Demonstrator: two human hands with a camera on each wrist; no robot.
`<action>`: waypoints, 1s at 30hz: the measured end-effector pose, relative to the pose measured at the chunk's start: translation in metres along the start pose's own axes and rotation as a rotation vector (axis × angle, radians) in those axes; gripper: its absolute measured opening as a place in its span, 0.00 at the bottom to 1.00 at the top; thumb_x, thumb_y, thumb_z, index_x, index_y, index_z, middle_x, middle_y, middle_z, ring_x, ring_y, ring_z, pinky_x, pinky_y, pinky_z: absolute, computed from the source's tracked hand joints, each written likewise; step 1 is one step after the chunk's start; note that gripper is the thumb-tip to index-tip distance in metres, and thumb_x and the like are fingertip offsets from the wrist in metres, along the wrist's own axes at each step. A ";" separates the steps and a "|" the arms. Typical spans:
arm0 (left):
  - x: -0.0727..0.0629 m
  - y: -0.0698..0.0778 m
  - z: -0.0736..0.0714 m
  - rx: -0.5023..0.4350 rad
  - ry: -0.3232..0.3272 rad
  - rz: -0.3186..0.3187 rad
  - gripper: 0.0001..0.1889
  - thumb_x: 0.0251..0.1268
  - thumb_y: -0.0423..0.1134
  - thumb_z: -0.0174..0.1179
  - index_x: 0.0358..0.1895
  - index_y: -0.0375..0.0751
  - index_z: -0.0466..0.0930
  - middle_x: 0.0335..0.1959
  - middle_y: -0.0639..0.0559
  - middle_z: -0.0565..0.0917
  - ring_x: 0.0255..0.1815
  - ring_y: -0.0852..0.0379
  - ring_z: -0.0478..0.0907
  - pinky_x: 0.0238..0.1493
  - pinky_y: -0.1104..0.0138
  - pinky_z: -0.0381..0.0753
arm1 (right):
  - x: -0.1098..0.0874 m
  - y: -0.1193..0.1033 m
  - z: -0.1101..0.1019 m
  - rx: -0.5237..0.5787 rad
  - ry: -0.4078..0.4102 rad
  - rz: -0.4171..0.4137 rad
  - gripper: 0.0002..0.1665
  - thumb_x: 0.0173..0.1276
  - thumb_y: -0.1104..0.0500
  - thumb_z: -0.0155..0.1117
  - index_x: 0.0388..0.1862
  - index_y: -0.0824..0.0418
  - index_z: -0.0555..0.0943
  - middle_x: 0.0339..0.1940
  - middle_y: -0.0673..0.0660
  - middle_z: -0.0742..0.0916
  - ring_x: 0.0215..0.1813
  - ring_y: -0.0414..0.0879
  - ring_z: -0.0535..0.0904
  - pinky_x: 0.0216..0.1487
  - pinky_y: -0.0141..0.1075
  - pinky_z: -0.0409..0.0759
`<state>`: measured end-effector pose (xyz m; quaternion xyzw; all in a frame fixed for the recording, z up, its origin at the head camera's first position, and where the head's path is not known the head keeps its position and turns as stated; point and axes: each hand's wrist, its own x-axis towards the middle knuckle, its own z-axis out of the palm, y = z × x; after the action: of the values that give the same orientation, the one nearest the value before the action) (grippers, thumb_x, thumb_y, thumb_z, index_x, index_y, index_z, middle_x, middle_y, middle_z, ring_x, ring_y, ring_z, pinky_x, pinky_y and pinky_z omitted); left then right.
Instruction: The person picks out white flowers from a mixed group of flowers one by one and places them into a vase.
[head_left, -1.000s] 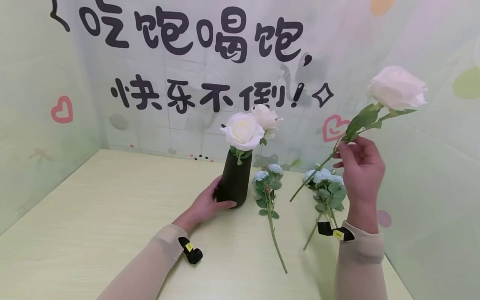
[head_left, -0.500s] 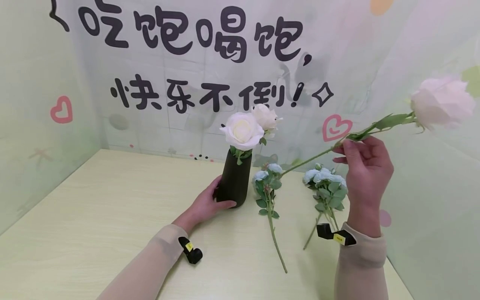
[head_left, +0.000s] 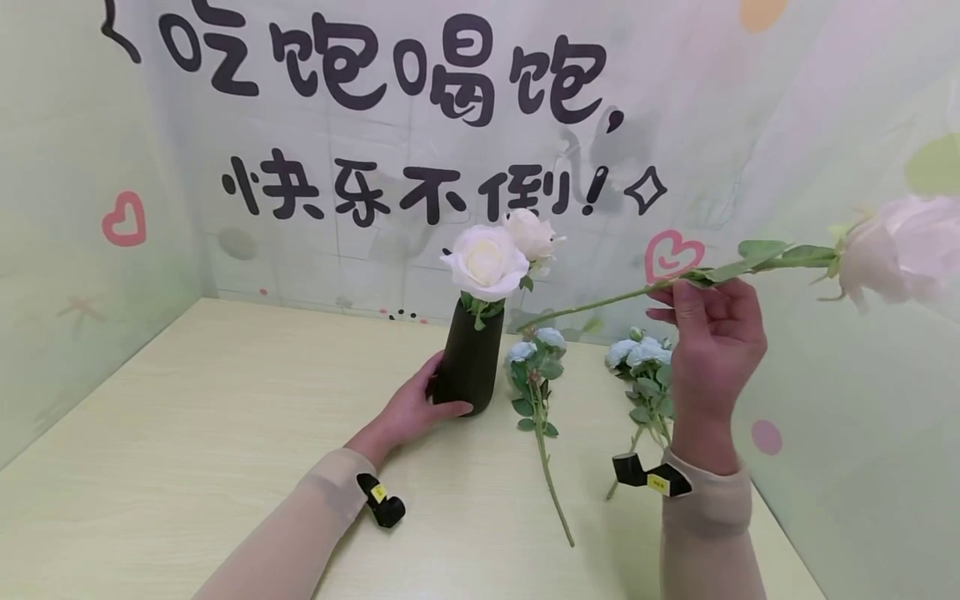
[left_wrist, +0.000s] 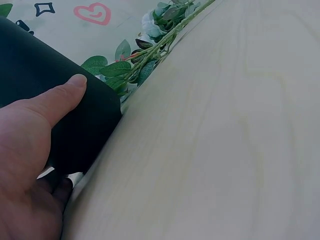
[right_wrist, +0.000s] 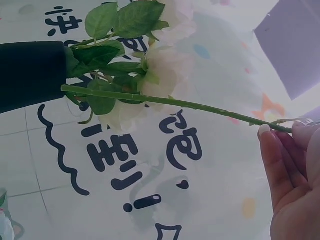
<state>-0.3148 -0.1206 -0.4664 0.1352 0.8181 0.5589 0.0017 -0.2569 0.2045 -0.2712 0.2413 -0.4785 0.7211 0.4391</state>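
A black vase (head_left: pixel 471 358) stands on the table with white roses (head_left: pixel 486 262) in its mouth. My left hand (head_left: pixel 412 408) grips it low down, thumb across its front in the left wrist view. In my right hand (head_left: pixel 716 333) I pinch the green stem of a pale pink rose (head_left: pixel 900 248). That rose lies nearly level, its bloom off to the right and its stem end pointing left toward the vase. In the right wrist view the stem (right_wrist: pixel 200 106) passes over the vase's roses, its cut end overlapping the vase mouth.
A blue flower stem (head_left: pixel 542 417) lies on the table (head_left: pixel 225 467) right of the vase. More blue flowers (head_left: pixel 641 362) lie farther right, partly behind my right wrist. A printed cloth backdrop (head_left: pixel 337 250) stands behind and along both sides.
The pink rose has tipped from slanting upright to nearly level, its bloom swinging right and down, its stem end moving left toward the vase. My left hand and the vase have stayed put.
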 end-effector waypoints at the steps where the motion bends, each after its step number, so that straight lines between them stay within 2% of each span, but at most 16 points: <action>1: 0.000 0.000 0.000 0.000 0.000 0.000 0.54 0.65 0.51 0.80 0.89 0.57 0.56 0.80 0.41 0.74 0.80 0.39 0.72 0.84 0.41 0.65 | -0.001 0.000 0.001 0.006 -0.005 -0.006 0.15 0.72 0.73 0.73 0.55 0.78 0.83 0.42 0.68 0.93 0.36 0.54 0.94 0.37 0.39 0.92; 13: 0.000 0.001 0.000 -0.009 -0.002 -0.011 0.54 0.65 0.51 0.81 0.89 0.57 0.56 0.81 0.40 0.74 0.81 0.38 0.72 0.85 0.40 0.64 | -0.010 0.003 0.011 -0.040 -0.073 -0.027 0.15 0.76 0.72 0.70 0.58 0.75 0.84 0.42 0.65 0.94 0.40 0.53 0.95 0.40 0.40 0.93; 20: 0.000 0.000 -0.001 -0.009 -0.007 -0.012 0.54 0.65 0.52 0.80 0.89 0.56 0.55 0.81 0.40 0.73 0.82 0.38 0.71 0.85 0.40 0.64 | -0.014 0.007 0.016 -0.057 -0.121 -0.058 0.12 0.76 0.74 0.68 0.56 0.76 0.84 0.42 0.64 0.94 0.41 0.52 0.95 0.41 0.39 0.93; 30: -0.001 0.001 0.000 0.002 -0.005 -0.003 0.53 0.66 0.50 0.80 0.89 0.56 0.56 0.81 0.41 0.74 0.81 0.38 0.72 0.84 0.40 0.65 | -0.023 0.016 0.026 -0.116 -0.168 -0.044 0.08 0.76 0.75 0.68 0.52 0.76 0.83 0.41 0.58 0.95 0.41 0.46 0.95 0.42 0.37 0.93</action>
<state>-0.3136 -0.1205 -0.4652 0.1354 0.8188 0.5579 0.0047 -0.2610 0.1696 -0.2853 0.2855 -0.5491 0.6597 0.4262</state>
